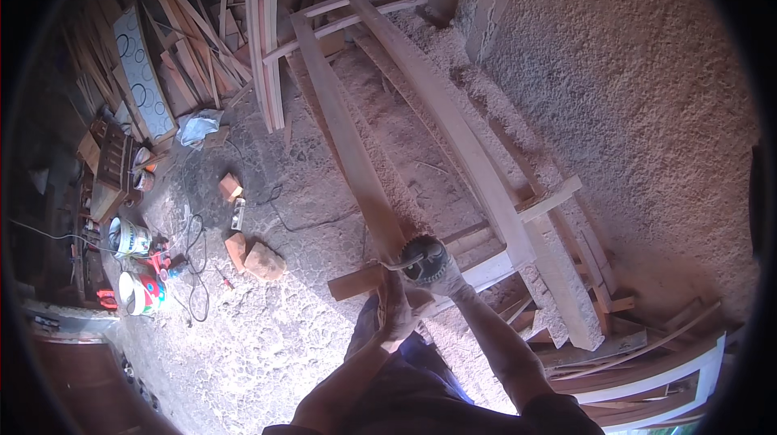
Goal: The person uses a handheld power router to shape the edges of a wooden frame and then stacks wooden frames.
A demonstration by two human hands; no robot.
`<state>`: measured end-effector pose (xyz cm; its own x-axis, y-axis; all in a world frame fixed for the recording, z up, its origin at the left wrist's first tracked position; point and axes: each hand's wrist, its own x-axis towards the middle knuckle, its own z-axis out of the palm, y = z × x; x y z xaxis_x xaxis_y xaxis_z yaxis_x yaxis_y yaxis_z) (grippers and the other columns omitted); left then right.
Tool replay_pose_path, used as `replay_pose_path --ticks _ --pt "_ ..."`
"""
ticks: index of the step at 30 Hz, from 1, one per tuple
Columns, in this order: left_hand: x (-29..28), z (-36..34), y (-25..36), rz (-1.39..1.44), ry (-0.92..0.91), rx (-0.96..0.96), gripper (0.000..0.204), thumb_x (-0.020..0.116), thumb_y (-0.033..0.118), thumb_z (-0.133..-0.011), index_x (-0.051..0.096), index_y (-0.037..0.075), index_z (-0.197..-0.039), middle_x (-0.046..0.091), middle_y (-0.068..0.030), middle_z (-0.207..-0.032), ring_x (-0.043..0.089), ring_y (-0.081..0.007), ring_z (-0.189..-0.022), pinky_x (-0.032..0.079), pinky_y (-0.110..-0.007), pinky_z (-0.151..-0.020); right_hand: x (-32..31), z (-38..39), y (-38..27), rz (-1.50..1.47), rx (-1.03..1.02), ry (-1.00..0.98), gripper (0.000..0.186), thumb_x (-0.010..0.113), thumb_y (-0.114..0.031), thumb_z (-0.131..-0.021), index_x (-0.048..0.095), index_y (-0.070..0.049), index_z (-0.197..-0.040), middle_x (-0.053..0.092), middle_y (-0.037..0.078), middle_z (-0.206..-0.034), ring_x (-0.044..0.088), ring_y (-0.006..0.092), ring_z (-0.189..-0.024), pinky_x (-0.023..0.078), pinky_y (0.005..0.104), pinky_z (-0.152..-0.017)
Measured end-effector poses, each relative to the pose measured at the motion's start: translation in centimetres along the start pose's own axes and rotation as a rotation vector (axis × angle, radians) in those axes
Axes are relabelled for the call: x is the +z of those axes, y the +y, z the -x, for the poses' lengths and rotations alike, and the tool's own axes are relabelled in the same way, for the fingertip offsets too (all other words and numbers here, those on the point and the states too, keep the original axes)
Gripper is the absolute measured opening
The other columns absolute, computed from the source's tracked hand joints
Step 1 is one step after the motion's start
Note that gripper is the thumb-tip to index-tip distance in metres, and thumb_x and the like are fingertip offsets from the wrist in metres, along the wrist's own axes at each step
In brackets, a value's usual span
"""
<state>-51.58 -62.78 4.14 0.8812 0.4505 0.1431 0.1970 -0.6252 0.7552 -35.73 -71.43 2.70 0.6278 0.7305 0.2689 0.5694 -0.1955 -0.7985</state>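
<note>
A dark, round-bodied power tool [425, 258] with a ridged rim sits at the near end of a long wooden beam [356, 164]. My right hand [450, 283] grips it from the right side. Just left of the tool, my left hand [395, 309] is closed at the beam's end, its thumb toward the right. A short wooden piece [354, 283] juts out leftward beside that hand. What the left fingers hold is hidden, and so is the tool's underside.
A second long beam [441, 111] runs to the right, with crosspieces [348, 24] at the far end. Wood blocks [265, 262], a black cable [194, 273] and buckets [133, 237] stand on the left floor. Planks [182, 38] lean at the back left; a rough wall [615, 87] rises right.
</note>
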Motion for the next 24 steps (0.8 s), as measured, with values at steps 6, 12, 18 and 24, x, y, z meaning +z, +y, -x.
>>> replay_pose_path --ticks 6,12,18,24 --pt "1.1 0.2 -1.8 -0.003 0.011 0.086 0.138 0.097 0.04 -0.068 0.009 -0.004 -0.165 0.021 -0.034 -0.167 0.035 -0.0517 -0.148 0.037 -0.057 -0.117 1.6 -2.5 3.7 0.132 -0.103 -0.046 0.087 0.094 -0.031 -0.066 0.053 -0.007 -0.139 0.06 0.014 -0.124 0.061 0.0348 -0.114 0.051 0.0464 -0.098" --pt "0.4 0.1 -1.4 -0.017 -0.016 0.114 0.139 0.098 0.04 -0.067 0.011 -0.003 -0.166 0.02 -0.0328 -0.168 0.029 -0.0513 -0.153 0.033 -0.058 -0.119 2.2 -8.2 3.5 -0.105 0.028 -0.072 0.085 0.093 -0.023 -0.065 0.055 -0.005 -0.139 0.064 0.013 -0.131 0.063 0.0267 -0.121 0.052 0.0398 -0.106" --pt "-1.2 -0.7 -2.8 -0.072 -0.018 0.06 0.133 0.098 0.038 -0.067 0.018 -0.001 -0.165 0.03 -0.029 -0.165 0.035 -0.051 -0.147 0.035 -0.06 -0.118 1.3 -10.9 0.8 -0.116 0.087 -0.131 0.082 0.092 -0.027 -0.069 0.055 -0.004 -0.138 0.064 0.013 -0.132 0.065 0.0281 -0.118 0.054 0.0381 -0.104" --pt "-3.1 -5.6 -0.4 0.034 -0.027 0.027 0.088 0.084 0.045 -0.087 0.041 0.006 -0.152 0.047 -0.0201 -0.152 0.056 -0.0386 -0.13 0.053 -0.054 -0.101 -0.5 -2.3 0.3 0.065 -0.03 -0.082 0.084 0.095 -0.035 -0.068 0.055 -0.008 -0.136 0.063 0.012 -0.127 0.064 0.0308 -0.118 0.053 0.0422 -0.101"
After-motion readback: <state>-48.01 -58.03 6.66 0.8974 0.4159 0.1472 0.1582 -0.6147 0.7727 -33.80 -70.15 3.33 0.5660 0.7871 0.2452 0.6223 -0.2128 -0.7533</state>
